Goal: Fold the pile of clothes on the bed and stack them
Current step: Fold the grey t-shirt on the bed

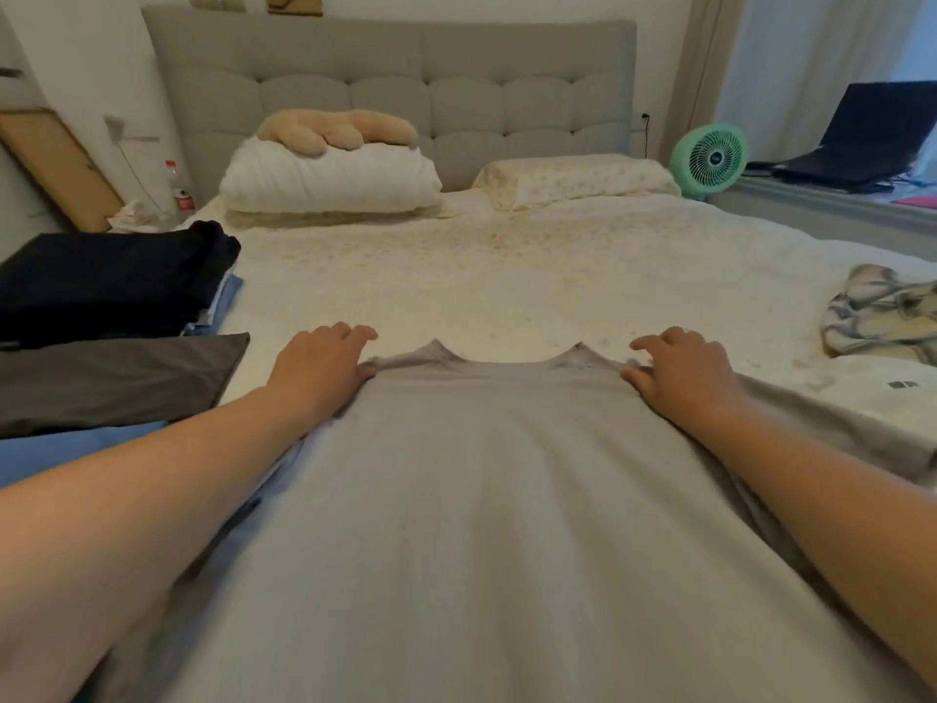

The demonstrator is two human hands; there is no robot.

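Note:
A light grey T-shirt (481, 499) lies spread on the bed (507, 276), its neckline pointing toward the headboard. My left hand (319, 370) rests on the shirt's left shoulder, thumb pinching the fabric edge. On the right shoulder my right hand (684, 375) does the same. At the left edge sits a stack of folded clothes (106, 281), dark navy on top with blue layers below. A folded dark grey garment (111, 380) lies in front of it, over a blue piece (76, 454).
A crumpled patterned garment (882, 312) and a white garment with a small logo (882, 398) lie at the right edge. Two pillows (329, 180) and a plush toy (334, 129) sit by the headboard. A green fan (709, 157) and a laptop (872, 134) stand to the right.

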